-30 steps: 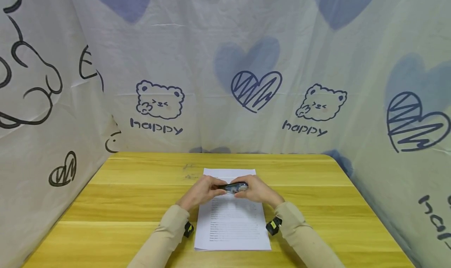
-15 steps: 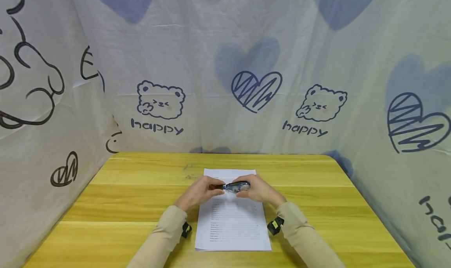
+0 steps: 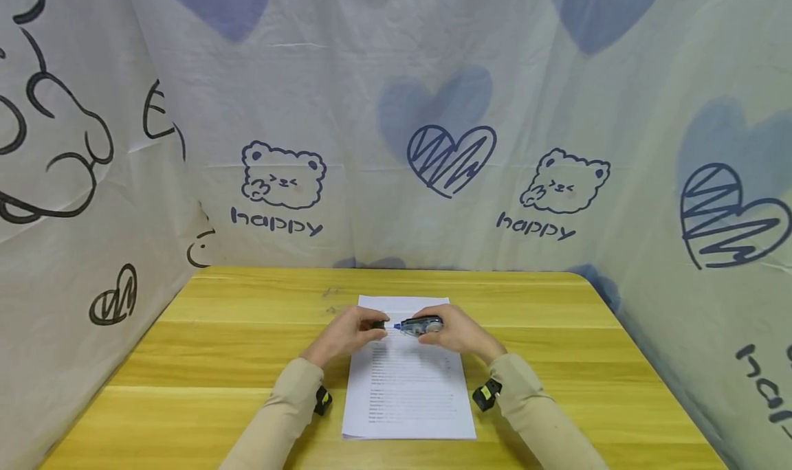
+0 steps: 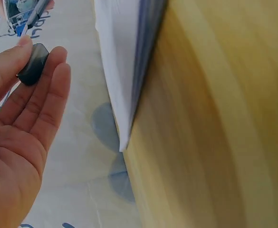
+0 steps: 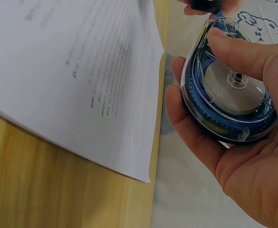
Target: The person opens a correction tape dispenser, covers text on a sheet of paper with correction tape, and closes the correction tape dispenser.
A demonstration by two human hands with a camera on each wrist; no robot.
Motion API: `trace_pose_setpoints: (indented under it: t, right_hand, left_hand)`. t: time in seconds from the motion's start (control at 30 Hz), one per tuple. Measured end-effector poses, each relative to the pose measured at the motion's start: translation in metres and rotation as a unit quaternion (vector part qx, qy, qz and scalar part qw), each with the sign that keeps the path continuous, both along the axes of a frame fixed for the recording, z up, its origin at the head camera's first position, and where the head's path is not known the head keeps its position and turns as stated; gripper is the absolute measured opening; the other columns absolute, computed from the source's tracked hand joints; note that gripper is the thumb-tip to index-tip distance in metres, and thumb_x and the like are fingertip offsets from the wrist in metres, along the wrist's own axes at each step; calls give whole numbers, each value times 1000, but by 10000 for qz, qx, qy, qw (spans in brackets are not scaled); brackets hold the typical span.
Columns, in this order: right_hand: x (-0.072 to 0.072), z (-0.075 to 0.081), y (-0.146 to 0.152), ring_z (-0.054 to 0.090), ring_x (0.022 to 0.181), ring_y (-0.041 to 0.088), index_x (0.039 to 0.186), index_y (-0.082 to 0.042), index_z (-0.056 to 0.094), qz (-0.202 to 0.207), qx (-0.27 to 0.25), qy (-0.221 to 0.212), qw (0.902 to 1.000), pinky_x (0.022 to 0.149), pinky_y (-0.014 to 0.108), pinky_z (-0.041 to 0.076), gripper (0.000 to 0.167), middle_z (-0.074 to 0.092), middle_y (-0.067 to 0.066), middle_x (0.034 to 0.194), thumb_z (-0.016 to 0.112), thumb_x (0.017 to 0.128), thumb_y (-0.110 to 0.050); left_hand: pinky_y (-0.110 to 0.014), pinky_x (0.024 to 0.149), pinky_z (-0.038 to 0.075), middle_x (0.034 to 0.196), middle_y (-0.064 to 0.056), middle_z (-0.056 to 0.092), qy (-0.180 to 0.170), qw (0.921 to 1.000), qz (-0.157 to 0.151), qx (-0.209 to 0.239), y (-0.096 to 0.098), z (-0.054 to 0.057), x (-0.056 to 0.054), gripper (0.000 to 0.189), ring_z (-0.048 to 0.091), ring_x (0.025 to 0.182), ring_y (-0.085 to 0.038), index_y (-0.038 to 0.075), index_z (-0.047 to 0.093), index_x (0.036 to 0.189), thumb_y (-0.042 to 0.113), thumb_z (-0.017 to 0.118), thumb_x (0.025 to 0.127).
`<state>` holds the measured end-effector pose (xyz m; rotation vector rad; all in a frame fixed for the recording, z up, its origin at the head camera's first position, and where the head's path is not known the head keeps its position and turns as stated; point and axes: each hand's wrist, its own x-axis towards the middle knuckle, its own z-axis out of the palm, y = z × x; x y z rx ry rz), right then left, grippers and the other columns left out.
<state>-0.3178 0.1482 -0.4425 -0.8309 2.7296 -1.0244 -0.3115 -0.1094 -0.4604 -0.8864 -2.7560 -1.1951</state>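
Observation:
My right hand [image 3: 459, 330] grips a correction tape [image 3: 422, 326] with a clear body, blue gears and a white spool, as the right wrist view shows. Its blue tip points left and is uncovered. Thumb and fingers of my left hand [image 3: 345, 334] pinch a small dark cap [image 4: 33, 65], held a short gap to the left of the tip. Both hands are raised over the upper part of a stack of printed paper [image 3: 408, 401].
The paper lies upright in the middle of a yellow wood-grain table [image 3: 247, 360]. A white cloth [image 3: 371, 236] printed with hearts and bears hangs behind the table and along both sides.
The cap has come off the correction tape's tip. My left hand has moved left with the cap, and my right hand slightly right with the tape, leaving a gap between them.

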Motion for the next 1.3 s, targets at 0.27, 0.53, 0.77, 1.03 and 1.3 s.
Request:
trace_pose_setpoints:
  t: [0.27, 0.53, 0.77, 1.03, 1.3]
  right_hand:
    - [-2, -1, -1, 60, 98, 18, 120, -20, 67, -238, 112, -176, 9995, 86, 41, 50, 38, 66, 6, 119, 78, 84, -20]
    - [-5, -6, -2, 61, 88, 18, 117, -16, 58, -236, -32, -368, 9990, 69, 33, 55, 40, 64, 10, 113, 79, 83, -17]
    - [-4, -9, -3, 63, 76, 21, 119, -19, 54, -128, -506, -840, 9951, 54, 39, 57, 37, 60, 17, 113, 74, 88, -14]
    - [-7, -12, -4, 63, 85, 22, 121, -23, 60, -33, -599, -845, 9946, 53, 38, 57, 37, 59, 17, 121, 75, 87, -16]
    - [-6, -14, -6, 63, 88, 21, 125, -21, 60, 90, -496, -885, 9948, 54, 38, 57, 40, 59, 14, 123, 75, 87, -17]
  left_hand:
    - [-26, 71, 50, 89, 0, 69, 144, 9987, 180, -462, -6, -1, -1, 20, 57, 77, -10, 3, 72, 105, 14, 73, 88]
    - [-25, 70, 49, 86, 1, 67, 201, 9978, 257, -569, -8, -2, -4, 14, 57, 77, -10, 3, 71, 99, 8, 73, 86]
    - [-31, 69, 47, 87, -2, 65, 227, 9952, 540, -780, -7, -3, -3, 11, 54, 76, -14, 2, 67, 98, 6, 70, 88]
    - [-28, 61, 40, 76, -1, 56, 300, 9889, 451, -1380, -7, -5, -4, 7, 48, 66, -14, 4, 60, 95, 5, 64, 90]
    - [-27, 57, 38, 72, 0, 53, -111, 9880, 408, -1483, -10, -3, -2, 6, 47, 62, -14, 7, 56, 96, 4, 59, 91]
